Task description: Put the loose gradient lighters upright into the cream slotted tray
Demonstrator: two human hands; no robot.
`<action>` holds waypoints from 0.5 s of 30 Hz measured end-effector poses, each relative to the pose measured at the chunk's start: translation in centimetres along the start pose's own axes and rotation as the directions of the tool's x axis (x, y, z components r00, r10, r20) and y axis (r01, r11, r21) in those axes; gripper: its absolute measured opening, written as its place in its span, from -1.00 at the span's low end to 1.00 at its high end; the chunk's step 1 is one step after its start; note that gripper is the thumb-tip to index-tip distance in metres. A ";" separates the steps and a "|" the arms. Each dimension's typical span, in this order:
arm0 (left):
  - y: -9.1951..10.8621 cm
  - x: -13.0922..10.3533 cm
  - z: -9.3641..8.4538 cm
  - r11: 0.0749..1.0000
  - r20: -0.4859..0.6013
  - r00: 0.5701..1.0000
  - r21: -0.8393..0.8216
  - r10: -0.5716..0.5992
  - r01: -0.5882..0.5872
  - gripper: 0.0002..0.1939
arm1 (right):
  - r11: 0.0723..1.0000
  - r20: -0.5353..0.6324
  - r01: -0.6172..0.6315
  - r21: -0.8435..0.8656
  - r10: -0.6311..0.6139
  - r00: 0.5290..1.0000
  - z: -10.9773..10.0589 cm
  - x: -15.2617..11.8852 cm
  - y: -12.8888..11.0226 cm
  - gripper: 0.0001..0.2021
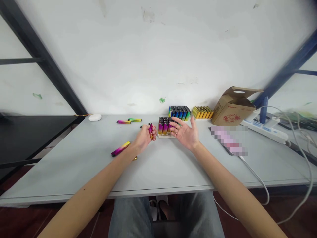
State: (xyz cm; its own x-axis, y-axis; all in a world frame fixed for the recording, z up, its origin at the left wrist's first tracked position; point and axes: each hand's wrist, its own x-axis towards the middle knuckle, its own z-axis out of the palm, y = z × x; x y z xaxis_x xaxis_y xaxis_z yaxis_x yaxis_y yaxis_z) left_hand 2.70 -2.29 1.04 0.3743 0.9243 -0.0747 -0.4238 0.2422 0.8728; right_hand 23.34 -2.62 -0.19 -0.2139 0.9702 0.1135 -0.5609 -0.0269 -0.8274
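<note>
My left hand [145, 137] is closed around a purple and gold lighter [150, 130], which it holds upright. Just right of it stands a tray [164, 136] with several purple and gold lighters [163, 126] in rows. My right hand [185, 133] is open, palm up with fingers spread, at the right side of that tray and hiding part of it. A purple and yellow lighter [120, 149] lies on the table left of my left forearm, and another shows partly behind that forearm.
Farther back lie a purple-yellow lighter [123, 122] and a green-yellow one [135, 120]. Blue-green lighters [179, 113] and yellow lighters [203, 112] stand behind. An open carton [231, 107], a phone [228, 141], a power strip [266, 130] and cables are at right; a white case [95, 117] at left.
</note>
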 end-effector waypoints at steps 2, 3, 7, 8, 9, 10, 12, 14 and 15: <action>-0.1 0.0 0.1 1.000 0.006 1.000 -0.002 -0.010 0.010 -0.77 | 1.000 0.002 0.005 -0.015 -0.005 1.000 0.0 0.0 0.0 -0.25; -0.1 0.0 0.1 1.000 0.012 1.000 -0.002 -0.016 0.016 -0.77 | 1.000 0.007 0.009 -0.016 -0.009 1.000 0.0 0.0 0.0 -0.25; -0.2 0.0 0.1 1.000 0.037 0.999 0.017 -0.019 0.018 -0.75 | 1.000 0.021 0.009 -0.004 -0.009 1.000 0.0 0.0 0.0 -0.26; -0.2 0.0 0.0 1.000 0.047 0.999 0.024 -0.016 0.015 -0.74 | 1.000 0.021 0.007 -0.001 -0.007 1.000 0.0 0.0 0.0 -0.27; -0.2 0.0 0.0 1.000 0.059 0.998 0.028 -0.012 0.010 -0.73 | 1.000 0.020 0.005 0.000 -0.005 1.000 0.1 0.0 0.0 -0.26; -0.3 0.0 -0.1 1.000 0.074 0.997 0.030 -0.008 0.006 -0.71 | 1.000 0.016 0.005 -0.004 -0.005 1.000 0.1 0.0 0.0 -0.26; -0.4 -0.1 -0.1 1.000 0.100 0.995 0.026 -0.001 -0.001 -0.70 | 1.000 0.008 0.006 -0.024 -0.005 1.000 0.2 -0.1 -0.1 -0.26; -0.4 -0.1 -0.1 1.000 0.111 0.994 0.020 -0.001 -0.001 -0.69 | 0.999 0.003 0.010 -0.042 -0.010 1.000 0.2 -0.1 -0.1 -0.25; -0.4 -0.1 -0.1 1.000 0.109 0.994 0.017 -0.005 0.003 -0.70 | 0.999 0.005 0.013 -0.045 -0.012 1.000 0.2 -0.1 -0.1 -0.25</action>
State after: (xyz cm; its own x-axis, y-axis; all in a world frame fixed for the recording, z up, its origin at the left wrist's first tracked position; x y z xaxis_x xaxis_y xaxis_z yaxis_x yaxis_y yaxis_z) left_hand 2.76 -2.44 0.64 0.4640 0.8854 -0.0262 -0.4086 0.2403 0.8805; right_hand 23.24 -2.73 -0.07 -0.2109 0.9693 0.1264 -0.5268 -0.0037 -0.8500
